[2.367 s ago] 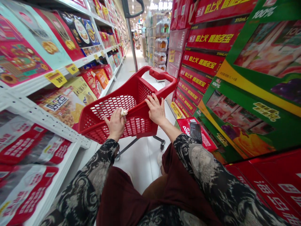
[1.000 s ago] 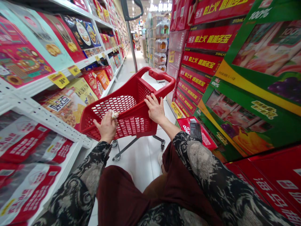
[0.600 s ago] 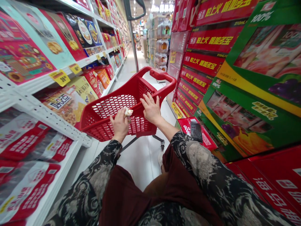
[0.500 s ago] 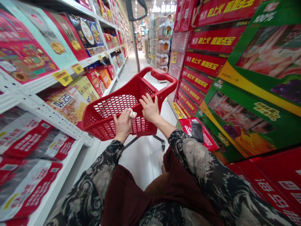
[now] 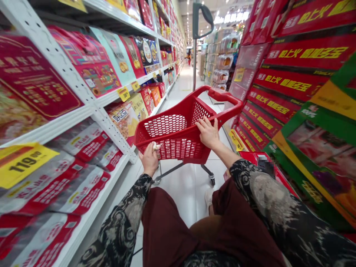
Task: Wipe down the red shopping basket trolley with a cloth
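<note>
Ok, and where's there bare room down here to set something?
Bare floor tile shows between the red shopping cart and the person's knees, and in the aisle beyond the cart. It's crowded left, where white shelves hold packed boxes, and right, among stacked red drink cartons and green juice cartons.

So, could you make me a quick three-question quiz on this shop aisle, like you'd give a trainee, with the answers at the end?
1. Multiple choice: where is the small white wad? a) in the left hand; b) in the right hand; c) on the floor.
2. True or false: the right hand rests on the red cart.
3. Fill in: the large digits on the nearest yellow price tag read ___.

Key: 1. a; 2. true; 3. 119.
</note>
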`<control>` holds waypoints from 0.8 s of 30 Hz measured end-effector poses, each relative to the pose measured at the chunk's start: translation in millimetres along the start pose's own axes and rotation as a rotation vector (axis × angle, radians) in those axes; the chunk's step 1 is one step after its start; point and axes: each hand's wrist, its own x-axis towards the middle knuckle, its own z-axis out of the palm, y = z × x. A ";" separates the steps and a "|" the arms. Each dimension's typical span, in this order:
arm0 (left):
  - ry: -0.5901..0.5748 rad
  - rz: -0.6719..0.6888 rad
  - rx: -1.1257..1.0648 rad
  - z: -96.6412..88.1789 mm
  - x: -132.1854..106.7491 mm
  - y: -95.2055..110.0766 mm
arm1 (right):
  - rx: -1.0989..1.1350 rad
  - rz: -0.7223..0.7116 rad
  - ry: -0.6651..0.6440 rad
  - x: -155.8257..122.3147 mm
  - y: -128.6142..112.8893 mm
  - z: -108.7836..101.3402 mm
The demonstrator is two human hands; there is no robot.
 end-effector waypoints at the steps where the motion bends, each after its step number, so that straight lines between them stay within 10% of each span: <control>1: 0.049 -0.007 0.000 -5.5 3.8 -5.3 | -0.014 -0.007 0.011 -0.8 1.4 1.0; 5: 0.120 0.106 0.044 -18.1 18.1 -17.6 | -0.070 -0.021 0.043 -3.9 5.8 3.6; 14: -0.236 0.215 0.115 11.5 -34.2 -52.6 | -0.167 -0.045 0.071 -9.1 8.3 2.9; 24: -0.014 0.242 0.053 -19.9 -8.8 -26.5 | -0.252 -0.086 0.100 -21.1 26.2 0.9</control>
